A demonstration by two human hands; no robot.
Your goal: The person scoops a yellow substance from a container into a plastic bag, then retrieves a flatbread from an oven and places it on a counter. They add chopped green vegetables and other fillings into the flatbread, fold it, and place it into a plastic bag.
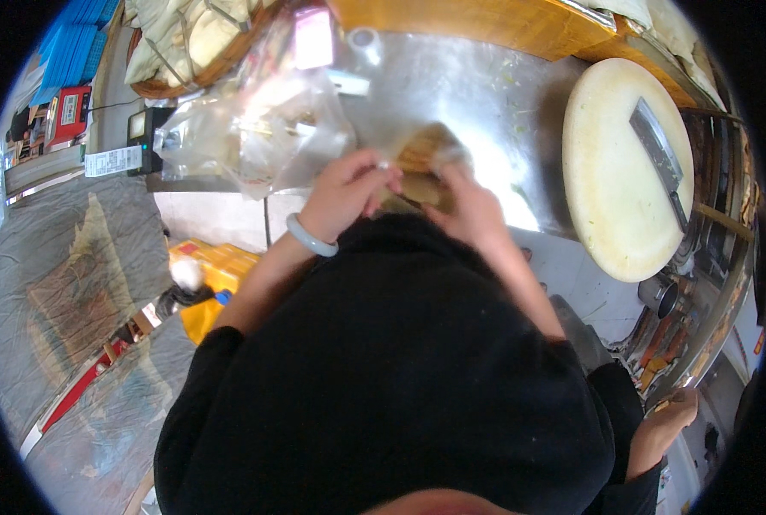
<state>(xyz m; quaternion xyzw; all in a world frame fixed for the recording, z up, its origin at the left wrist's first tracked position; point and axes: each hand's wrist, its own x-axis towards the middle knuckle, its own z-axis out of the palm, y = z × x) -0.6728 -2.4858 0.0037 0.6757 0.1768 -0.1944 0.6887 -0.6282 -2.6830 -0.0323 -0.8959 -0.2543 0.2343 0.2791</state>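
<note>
Between my hands, over the near edge of the metal counter [451, 81], is a small brown paper bag [426, 189] with a golden-brown flat piece, like flatbread [419, 154], at its top. Motion blur and glare hide its details. My left hand [344, 193], with a pale bangle [311, 236] at the wrist, is closed with its fingertips pinching the bag's left edge. On the opposite side my right hand [473, 206] grips the bag between thumb and fingers. My dark top hides whatever lies lower down.
Clear plastic bags [271, 137] lie on the counter to the left. To the right, a round pale chopping board [610, 172] carries a cleaver [657, 150]. A metal cup [657, 293] stands below it. Another person's hand [668, 425] shows at lower right.
</note>
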